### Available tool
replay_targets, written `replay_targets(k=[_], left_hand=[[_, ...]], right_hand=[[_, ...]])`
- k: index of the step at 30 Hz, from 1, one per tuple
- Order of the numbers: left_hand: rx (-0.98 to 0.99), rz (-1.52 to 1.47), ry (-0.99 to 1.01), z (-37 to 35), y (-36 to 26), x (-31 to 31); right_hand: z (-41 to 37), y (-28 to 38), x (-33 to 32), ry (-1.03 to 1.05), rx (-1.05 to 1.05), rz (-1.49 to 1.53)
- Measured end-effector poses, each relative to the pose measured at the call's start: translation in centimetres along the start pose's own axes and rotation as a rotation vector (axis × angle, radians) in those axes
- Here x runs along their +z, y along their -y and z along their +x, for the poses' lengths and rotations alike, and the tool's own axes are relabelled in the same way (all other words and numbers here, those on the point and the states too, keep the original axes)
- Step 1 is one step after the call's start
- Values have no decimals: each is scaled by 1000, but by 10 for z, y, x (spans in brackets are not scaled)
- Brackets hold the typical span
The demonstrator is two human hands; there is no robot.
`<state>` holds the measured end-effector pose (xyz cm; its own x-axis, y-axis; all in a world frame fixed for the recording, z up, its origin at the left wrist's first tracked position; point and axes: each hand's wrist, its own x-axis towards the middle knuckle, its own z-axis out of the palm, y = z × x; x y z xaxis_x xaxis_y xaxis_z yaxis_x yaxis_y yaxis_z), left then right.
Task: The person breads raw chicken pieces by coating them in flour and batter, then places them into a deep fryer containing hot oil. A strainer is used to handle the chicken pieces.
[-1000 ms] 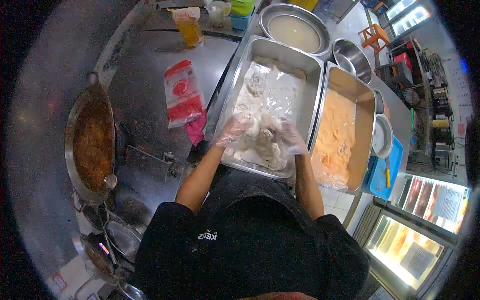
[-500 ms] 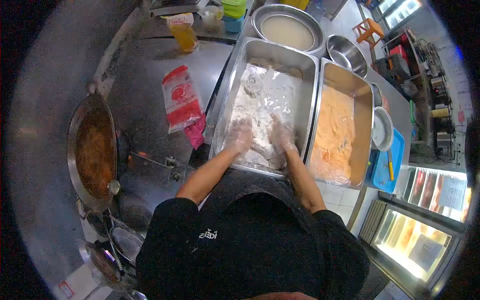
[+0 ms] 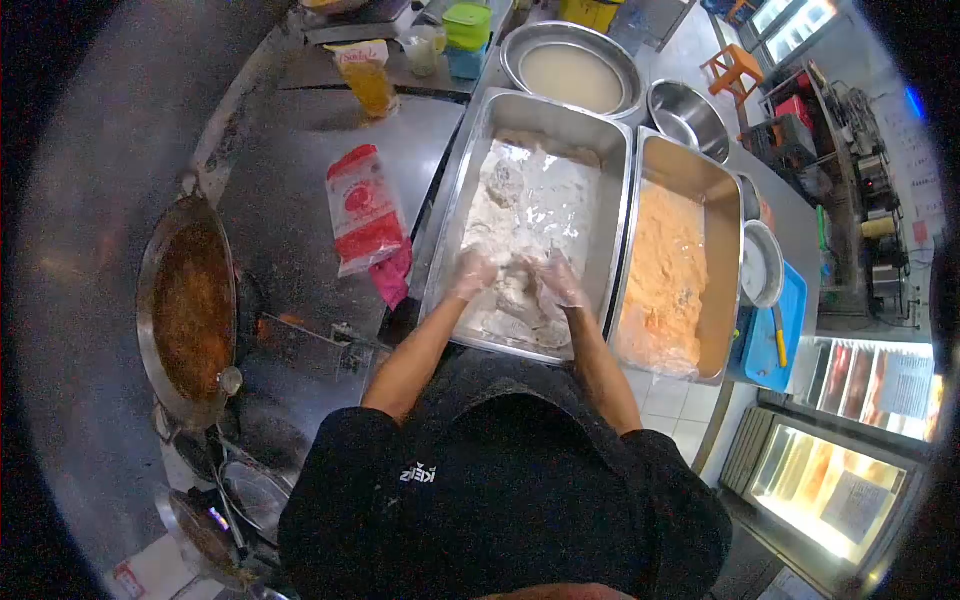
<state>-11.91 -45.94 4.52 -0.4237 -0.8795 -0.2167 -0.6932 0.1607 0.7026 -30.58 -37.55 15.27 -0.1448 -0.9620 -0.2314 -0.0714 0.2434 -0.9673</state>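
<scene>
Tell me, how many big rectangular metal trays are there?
2. One rectangular steel tray holds white flour, with the gloved left hand and right hand in it. The other tray, beside it on the right, holds orange crumbs. None seems hidden.

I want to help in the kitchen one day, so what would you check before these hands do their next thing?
1. Gloves on the left hand and right hand: ok, both wear clear gloves.
2. Hands inside the flour tray: ok.
3. Hands touching the floured pieces: ok.
4. Firm hold on a piece: cannot tell, flour hides the fingers.
5. Pieces coated underneath: cannot tell.
6. Wok of brown liquid apart from the hands: ok, it sits far to the left.
</scene>
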Motion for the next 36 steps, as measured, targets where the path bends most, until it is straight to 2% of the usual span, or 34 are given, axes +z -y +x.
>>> replay_targets(k=[1, 2, 3, 4, 6, 9, 11, 13, 14, 15, 17, 19, 20, 21, 22, 23, 24, 26, 27, 28, 29, 30, 32, 33, 34, 35, 36], left_hand=[[83, 13, -52, 15, 45, 29], [129, -48, -68, 12, 45, 24], [177, -108, -81, 9, 46, 20], [143, -188, -81, 4, 48, 19], [88, -350, -146, -13, 5, -14], [50, -425, -249, -30, -55, -43], [-2, -346, -287, -32, -94, -49], [-70, -223, -280, -39, -130, -55], [-80, -186, -264, -42, -143, -58], [6, -241, -281, -40, -131, -57], [185, -303, -331, -25, -67, -33], [253, -26, -461, -5, -21, 13], [272, 42, -379, -9, -43, 11], [405, 78, -398, -2, -31, 10], [538, 118, -420, 4, -20, 8], [669, 159, -444, 10, -9, 7], [723, 201, -508, 32, 41, 38], [681, 245, -512, 30, 61, 53], [592, 243, -454, 13, 34, 44], [511, 242, -401, 2, 1, 31], [435, 104, -326, 7, -1, 34], [351, -33, -264, 9, -7, 33], [153, -571, -83, 17, 14, 40], [143, -558, -60, 8, 4, 29], [160, -384, -66, -1, -10, 20], [184, -209, -70, -13, -30, 5], [214, -60, -67, -20, -45, -7]], right_hand=[[13, -14, -8, -21, 38, -40], [22, -11, -12, -41, 77, -78], [17, -15, -11, -63, 81, 18], [13, -20, -10, -86, 84, 114], [-1, 30, -11, -136, -48, 560], [-1, 73, -23, -256, 316, -20], [18, -6, -4, -342, -93, 168], [26, -36, 30, -500, -422, -486], [10, 0, 31, -368, -266, -601], [10, 11, 23, -319, -179, -315], [9, 18, 5, -191, 9, 261], [21, -28, 18, -435, -241, 323], [6, -3, 33, -464, -404, -120], [1, 16, 39, -475, -568, -569], [12, 13, 30, -300, -168, -213], [20, 10, 19, -348, -141, -159], [23, 4, 9, -392, -105, -103], [11, 9, 24, -414, -131, -63], [5, 11, 31, -425, -145, -43], [-10, 56, 36, -374, -115, -227], [-18, 82, 36, -321, -89, -409], [-21, 72, 25, -409, -275, -446], [-2, 33, 20, -347, -240, -258], [-14, 58, 27, -320, -222, -381], [-26, 85, 33, -293, -208, -503], [-12, 38, 37, -280, -356, -369], [-4, 26, 38, -363, -407, -456]])
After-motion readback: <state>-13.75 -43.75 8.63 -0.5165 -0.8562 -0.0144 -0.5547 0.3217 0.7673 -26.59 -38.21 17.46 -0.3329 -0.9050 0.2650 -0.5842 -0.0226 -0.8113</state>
